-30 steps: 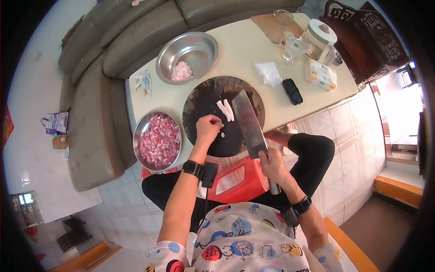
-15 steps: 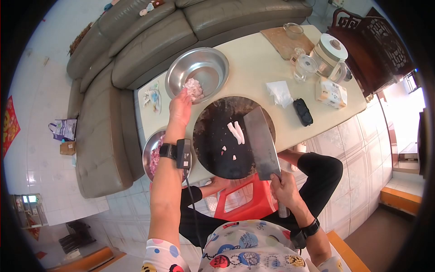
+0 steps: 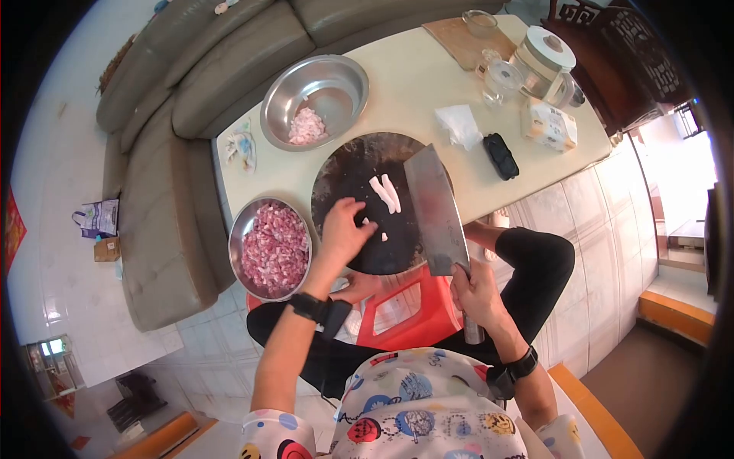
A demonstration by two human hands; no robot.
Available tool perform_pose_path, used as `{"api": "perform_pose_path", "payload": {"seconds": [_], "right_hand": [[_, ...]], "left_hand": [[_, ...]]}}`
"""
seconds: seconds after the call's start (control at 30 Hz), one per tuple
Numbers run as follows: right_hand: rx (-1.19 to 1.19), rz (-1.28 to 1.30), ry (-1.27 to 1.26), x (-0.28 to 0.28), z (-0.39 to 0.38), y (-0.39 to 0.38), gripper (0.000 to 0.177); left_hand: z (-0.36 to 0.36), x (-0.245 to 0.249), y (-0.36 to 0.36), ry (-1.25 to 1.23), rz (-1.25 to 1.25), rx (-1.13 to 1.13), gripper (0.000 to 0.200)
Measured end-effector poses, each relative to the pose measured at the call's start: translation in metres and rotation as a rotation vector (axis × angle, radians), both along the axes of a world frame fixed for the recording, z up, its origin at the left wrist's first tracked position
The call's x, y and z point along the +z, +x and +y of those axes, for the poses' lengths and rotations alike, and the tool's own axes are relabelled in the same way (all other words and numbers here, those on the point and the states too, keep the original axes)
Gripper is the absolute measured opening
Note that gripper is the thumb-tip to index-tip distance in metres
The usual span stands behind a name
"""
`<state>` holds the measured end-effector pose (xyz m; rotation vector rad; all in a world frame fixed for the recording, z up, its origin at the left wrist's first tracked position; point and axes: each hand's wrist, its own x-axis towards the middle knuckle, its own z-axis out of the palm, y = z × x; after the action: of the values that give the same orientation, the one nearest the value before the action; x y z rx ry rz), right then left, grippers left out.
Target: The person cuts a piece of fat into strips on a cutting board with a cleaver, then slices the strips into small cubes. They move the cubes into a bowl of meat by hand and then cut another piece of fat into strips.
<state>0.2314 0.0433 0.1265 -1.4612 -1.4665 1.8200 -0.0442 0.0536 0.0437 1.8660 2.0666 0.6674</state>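
Note:
My right hand [image 3: 475, 293] is wrapped round the handle of a broad cleaver [image 3: 437, 210], whose blade lies over the right side of the round dark chopping board [image 3: 344, 164]. Over the board's lower left, my left hand [image 3: 345, 233] has its fingers apart, thumb and fingertips around a small pale piece [image 3: 365, 221] without closing on it. Two white strips [image 3: 384, 194] lie side by side at the middle of the board, with another small piece [image 3: 384, 237] below them. Diced pale meat [image 3: 307, 126] sits in the large steel basin [image 3: 350, 84]. Reddish diced meat [image 3: 274, 249] fills a smaller steel bowl [image 3: 234, 264].
On the table [image 3: 405, 61] are a crumpled cloth [image 3: 241, 148], a white tissue [image 3: 459, 126], a black case [image 3: 501, 157], a tissue pack [image 3: 549, 126], a glass kettle [image 3: 543, 57], and a wooden board [image 3: 451, 38]. A red stool [image 3: 420, 321] stands below.
My left hand has moved from the pale meat in the large basin down to the chopping board, uncovering the bowl of reddish meat. The view has shifted slightly; the right hand still holds the cleaver.

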Motion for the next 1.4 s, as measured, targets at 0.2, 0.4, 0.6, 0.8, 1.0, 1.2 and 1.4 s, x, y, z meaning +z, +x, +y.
{"api": "perform_pose_path", "payload": {"seconds": [0.2,0.4,0.6,0.8,1.0,1.2,1.4], "right_hand": [[-0.016,0.019,-0.002,-0.011,-0.007,0.005,0.018],[-0.046,0.01,-0.006,-0.014,-0.013,0.01,0.018],[-0.053,0.012,0.006,-0.017,-0.009,0.012,0.017],[-0.048,0.009,0.048,-0.026,-0.008,0.007,0.02],[-0.042,0.011,0.03,-0.014,-0.003,0.0,0.02],[-0.08,0.03,-0.107,-0.012,0.004,0.001,0.02],[-0.037,0.009,-0.064,-0.005,0.017,-0.002,0.02]], "left_hand": [[-0.029,-0.018,0.057,0.019,-0.032,0.099,0.026],[-0.03,-0.035,0.044,0.089,-0.121,0.216,0.012],[-0.027,-0.022,0.001,-0.059,-0.956,0.642,0.013],[-0.029,-0.021,0.013,-0.067,-0.509,0.351,0.012],[-0.017,-0.027,0.004,-0.165,-0.464,0.368,0.009],[0.007,-0.011,-0.047,-0.148,-1.402,0.695,0.019],[0.085,0.021,-0.095,0.001,-1.454,0.632,0.025]]}}
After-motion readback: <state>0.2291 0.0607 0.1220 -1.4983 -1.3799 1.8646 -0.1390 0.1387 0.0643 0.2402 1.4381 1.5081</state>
